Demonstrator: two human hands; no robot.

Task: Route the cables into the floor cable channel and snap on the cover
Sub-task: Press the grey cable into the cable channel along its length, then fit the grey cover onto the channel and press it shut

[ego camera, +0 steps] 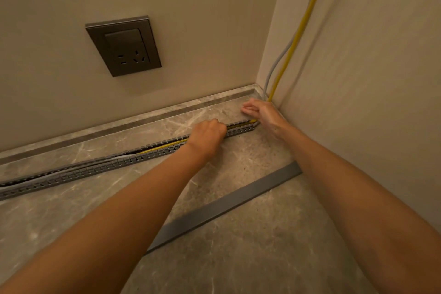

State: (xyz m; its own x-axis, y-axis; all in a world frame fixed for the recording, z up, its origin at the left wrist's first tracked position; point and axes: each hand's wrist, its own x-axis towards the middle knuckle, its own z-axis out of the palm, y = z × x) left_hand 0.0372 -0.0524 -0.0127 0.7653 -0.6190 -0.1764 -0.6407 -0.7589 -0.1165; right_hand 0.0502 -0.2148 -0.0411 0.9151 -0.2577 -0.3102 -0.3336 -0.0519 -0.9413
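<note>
Seating the yellow cable (298,38) into the grey slotted channel (107,164), laid diagonally across the middle of the frame from the left edge toward the room corner at right centre. Working with the left hand (207,131) knuckles-up on top of the channel at frame centre, fingers curled under and out of sight: cannot tell whether pinching the cable or only pushing down on it. Bracing with the right hand (260,112) just beside the corner, at the channel's end, fingers stretched fairly straight toward the left, gripping nothing visible, palm over the cable's bend out of the channel and up the wall. Judging the yellow cable and the grey cable (268,74) beside it as light, limp along their length yet springy at bends, likely to lift back out near the corner; best taken close to the channel between thumb and finger and fed down a short stretch at a time. Judging the channel as thin plastic with comb-like side teeth, flexible and easy to break; best pressed at the base, not levered at the teeth. Holding, as far as visible, yellow cable right of centre and grey cabling further left, partly bulging above the teeth toward the left edge, so probably needing more pressing there before closing. Leaving the flat grey cover (224,206) loose on the marble-look floor (238,258), lower right of centre and well apart from the channel; probably long, light and bendy, best lifted near both ends and clipped on from one end along. Ignoring the dark socket plate (124,46) on the wall at upper left.
</note>
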